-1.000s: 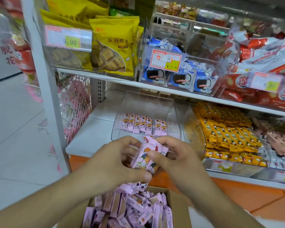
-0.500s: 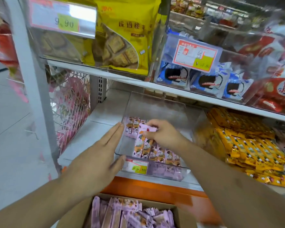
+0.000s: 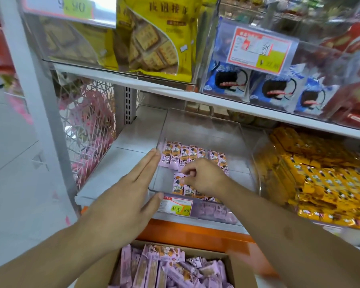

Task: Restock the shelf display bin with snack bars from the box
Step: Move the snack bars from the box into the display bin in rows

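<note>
Two hands at the bin, a clear plastic tray on the lower shelf. Left hand lies flat, fingers straight and together, pressed along the bin's outer left wall, thumb at the front left corner next to the price tag. Right hand is inside the bin, fingers curled, pinching the top end of a pink bar in the front row. That bar stands at the left end of the front row, just beside other bars mostly hidden under the hand.

Back row of bars lies side by side across the bin floor, left end touching the left wall, near the left fingertips. Bare bin floor shows between the back row's left part and the front wall. More pink wrappers show blurred through the bin's front panel right of the tag.

Box, cardboard, open, sits below the shelf edge at bottom centre, holding loose pink bars in a jumble.

Right of the bin: a second clear bin with orange bars. Upper shelf: yellow biscuit bags, blue cookie packs, red packs at far right, blurred. Wire mesh rack with pink items left of the shelf.
</note>
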A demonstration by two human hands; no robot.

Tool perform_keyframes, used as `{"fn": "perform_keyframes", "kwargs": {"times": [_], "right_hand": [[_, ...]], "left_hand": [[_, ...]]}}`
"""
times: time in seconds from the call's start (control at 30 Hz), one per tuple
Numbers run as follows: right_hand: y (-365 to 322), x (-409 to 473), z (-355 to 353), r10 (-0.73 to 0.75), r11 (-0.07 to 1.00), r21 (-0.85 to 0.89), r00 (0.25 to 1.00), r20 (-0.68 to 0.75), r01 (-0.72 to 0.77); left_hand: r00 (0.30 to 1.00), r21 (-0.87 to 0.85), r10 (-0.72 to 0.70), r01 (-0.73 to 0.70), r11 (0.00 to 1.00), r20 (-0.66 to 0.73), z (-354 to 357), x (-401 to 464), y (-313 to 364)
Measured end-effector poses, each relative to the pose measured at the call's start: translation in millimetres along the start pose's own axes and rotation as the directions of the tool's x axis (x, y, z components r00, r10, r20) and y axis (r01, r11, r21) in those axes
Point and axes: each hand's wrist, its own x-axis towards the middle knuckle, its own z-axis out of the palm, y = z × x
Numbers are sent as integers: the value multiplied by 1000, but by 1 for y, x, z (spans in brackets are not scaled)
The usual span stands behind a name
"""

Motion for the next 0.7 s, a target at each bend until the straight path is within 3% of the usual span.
{"fn": "perform_keyframes", "kwargs": {"times": [0.3,0.47,0.6,0.7], "right_hand": [[-13,-53,-39,17,996,87,987,-160,-3],[-35,-141,-51,-89,933,300,934,-345,200],[-25,-193,-8,-118,939,309,985,-128,153],[1,-206,40,-75,983,174,988,138,50]], "left_hand": [[998,-41,-37,39,998,46,-6,1,-1],[998,-53,-66,67,996,13,-15,-25,7],[980,-46,-191,193,980,48,-1,-61,-1],[960,53,-194,187,981,203,26,-88,-19]]}}
